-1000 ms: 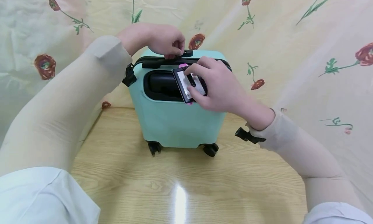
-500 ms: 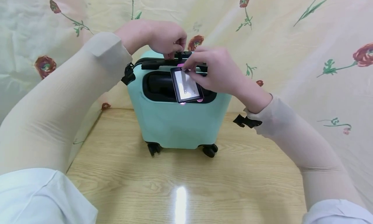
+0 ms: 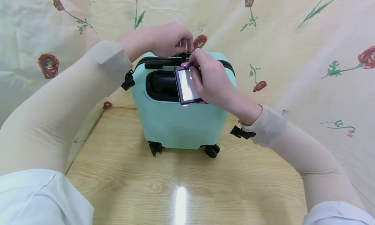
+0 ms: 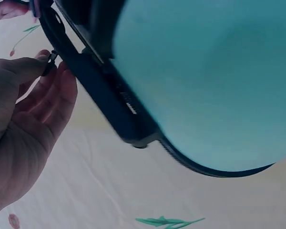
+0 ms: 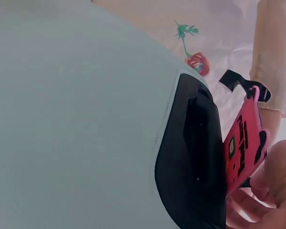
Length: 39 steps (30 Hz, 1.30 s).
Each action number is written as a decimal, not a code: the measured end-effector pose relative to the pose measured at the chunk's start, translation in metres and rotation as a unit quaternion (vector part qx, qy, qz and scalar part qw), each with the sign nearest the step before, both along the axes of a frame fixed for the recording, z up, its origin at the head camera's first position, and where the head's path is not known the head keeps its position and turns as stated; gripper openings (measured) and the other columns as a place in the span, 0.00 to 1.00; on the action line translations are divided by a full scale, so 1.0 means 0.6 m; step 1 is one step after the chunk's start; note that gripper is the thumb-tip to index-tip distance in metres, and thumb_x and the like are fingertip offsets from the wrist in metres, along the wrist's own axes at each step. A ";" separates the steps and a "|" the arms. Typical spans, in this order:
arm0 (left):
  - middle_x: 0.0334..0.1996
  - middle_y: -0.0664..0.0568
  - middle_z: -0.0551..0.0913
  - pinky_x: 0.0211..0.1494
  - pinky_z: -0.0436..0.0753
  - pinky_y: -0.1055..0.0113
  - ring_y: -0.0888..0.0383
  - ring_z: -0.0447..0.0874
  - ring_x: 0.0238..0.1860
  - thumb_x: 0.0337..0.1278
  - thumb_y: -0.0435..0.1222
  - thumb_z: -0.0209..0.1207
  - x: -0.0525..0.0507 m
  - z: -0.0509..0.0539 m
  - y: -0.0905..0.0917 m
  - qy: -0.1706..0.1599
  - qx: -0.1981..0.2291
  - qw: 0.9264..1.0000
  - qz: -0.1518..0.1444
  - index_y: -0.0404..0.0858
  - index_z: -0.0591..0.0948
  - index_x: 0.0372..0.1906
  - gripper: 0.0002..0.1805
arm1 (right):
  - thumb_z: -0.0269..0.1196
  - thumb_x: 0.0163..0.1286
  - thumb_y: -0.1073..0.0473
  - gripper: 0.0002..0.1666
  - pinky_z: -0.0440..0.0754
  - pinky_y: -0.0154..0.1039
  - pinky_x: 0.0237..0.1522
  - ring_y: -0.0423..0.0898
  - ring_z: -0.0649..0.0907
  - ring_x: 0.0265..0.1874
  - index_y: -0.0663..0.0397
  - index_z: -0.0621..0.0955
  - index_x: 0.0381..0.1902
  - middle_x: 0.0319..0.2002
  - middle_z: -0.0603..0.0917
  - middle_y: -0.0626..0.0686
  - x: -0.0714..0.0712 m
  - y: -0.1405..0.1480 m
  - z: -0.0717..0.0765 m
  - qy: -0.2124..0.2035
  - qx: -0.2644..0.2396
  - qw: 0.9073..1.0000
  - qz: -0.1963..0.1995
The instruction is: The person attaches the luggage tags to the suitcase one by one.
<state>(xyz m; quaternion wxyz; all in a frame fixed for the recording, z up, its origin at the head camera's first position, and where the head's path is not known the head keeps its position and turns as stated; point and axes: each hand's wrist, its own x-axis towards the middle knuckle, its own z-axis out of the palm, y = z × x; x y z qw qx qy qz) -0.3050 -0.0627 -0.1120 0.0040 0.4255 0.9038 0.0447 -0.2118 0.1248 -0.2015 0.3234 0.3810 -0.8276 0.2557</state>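
A mint-green suitcase [image 3: 178,124] stands upright. By its top handle, my left hand [image 3: 170,39] pinches a small black strap end [image 4: 49,66] between thumb and fingers. A luggage tag [image 3: 184,86] with a clear window hangs against the suitcase's front recess; the left wrist view barely catches it, while the right wrist view shows its pink back [image 5: 243,143] with black lettering. My right hand [image 3: 212,77] pinches the black strap at the tag's upper edge, its fingers close to the tag. How the strap runs around the handle is partly hidden by the fingers.
The suitcase rests on its black wheels [image 3: 211,151] on a wood-grain surface [image 3: 181,176]. Behind it hangs a cream cloth [image 3: 281,39] printed with red flowers. Black bands are on both sleeves near the wrists.
My left hand has shifted slightly right along the handle. My right fingers have moved from spread over the tag's face to a pinch at its upper edge.
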 end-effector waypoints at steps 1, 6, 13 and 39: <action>0.46 0.43 0.81 0.51 0.75 0.61 0.50 0.75 0.41 0.82 0.33 0.47 -0.001 -0.004 -0.003 -0.004 0.005 1.000 0.000 0.36 0.81 0.59 0.14 | 0.53 0.77 0.67 0.08 0.78 0.45 0.43 0.55 0.79 0.40 0.67 0.77 0.46 0.41 0.83 0.63 0.001 -0.003 0.000 0.002 -0.002 1.000 -0.003; 0.51 0.42 0.81 0.55 0.76 0.61 0.49 0.79 0.43 0.82 0.32 0.46 -0.003 -0.017 -0.012 -0.019 0.019 1.000 -0.005 0.36 0.79 0.58 0.13 | 0.55 0.75 0.66 0.08 0.79 0.43 0.40 0.53 0.80 0.40 0.67 0.78 0.44 0.41 0.84 0.61 0.007 -0.009 -0.002 0.008 -0.006 1.000 0.004; 0.48 0.42 0.78 0.53 0.74 0.60 0.50 0.78 0.42 0.81 0.29 0.40 0.004 -0.013 -0.007 -0.015 0.045 0.998 -0.041 0.32 0.76 0.52 0.13 | 0.60 0.72 0.66 0.06 0.79 0.44 0.46 0.54 0.81 0.40 0.66 0.80 0.41 0.38 0.85 0.61 -0.008 -0.001 -0.002 0.031 -0.018 0.999 0.030; 0.55 0.46 0.80 0.61 0.89 0.65 0.56 0.90 0.46 0.84 0.35 0.48 0.010 -0.019 -0.018 -0.069 0.188 0.978 0.051 0.36 0.74 0.63 0.13 | 0.63 0.73 0.64 0.13 0.84 0.25 0.42 0.45 0.88 0.34 0.62 0.75 0.52 0.38 0.88 0.58 -0.047 -0.023 0.039 -0.102 -0.092 0.988 -0.076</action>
